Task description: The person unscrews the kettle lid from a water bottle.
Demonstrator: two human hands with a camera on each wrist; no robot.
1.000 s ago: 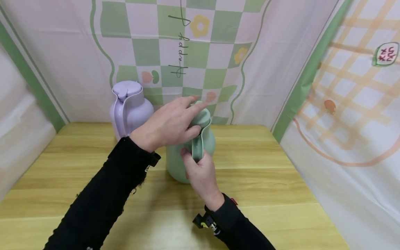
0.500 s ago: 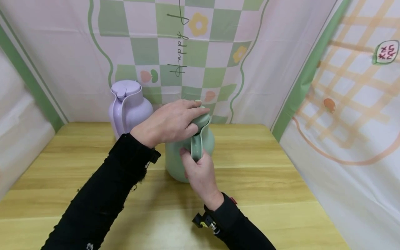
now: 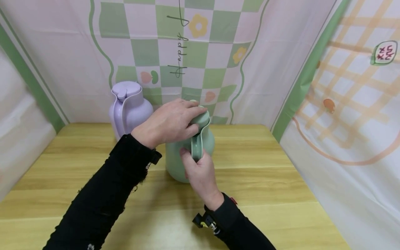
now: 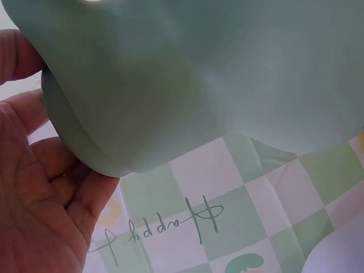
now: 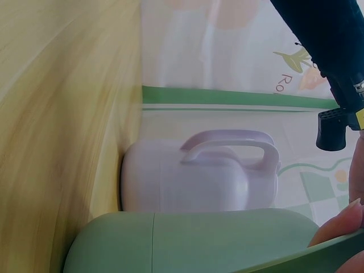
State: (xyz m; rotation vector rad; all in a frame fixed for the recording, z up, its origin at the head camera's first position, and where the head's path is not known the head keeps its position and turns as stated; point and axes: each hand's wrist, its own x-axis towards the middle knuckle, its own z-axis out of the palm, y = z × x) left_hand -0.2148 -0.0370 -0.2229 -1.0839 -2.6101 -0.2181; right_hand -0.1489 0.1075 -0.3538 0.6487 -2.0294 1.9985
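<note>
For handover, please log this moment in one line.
left hand: grips round green lid; right hand: grips looped green jug handle; rounded lilac jug: upright

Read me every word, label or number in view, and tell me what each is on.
"Happy" on the checked back cloth; what follows is cut off.
"Ro" on the left cloth; the rest is unclear.
Outlined print on the right cloth: unreadable.
Red tag on right sleeve: too small.
Green jug, purple jug: no text visible.
</note>
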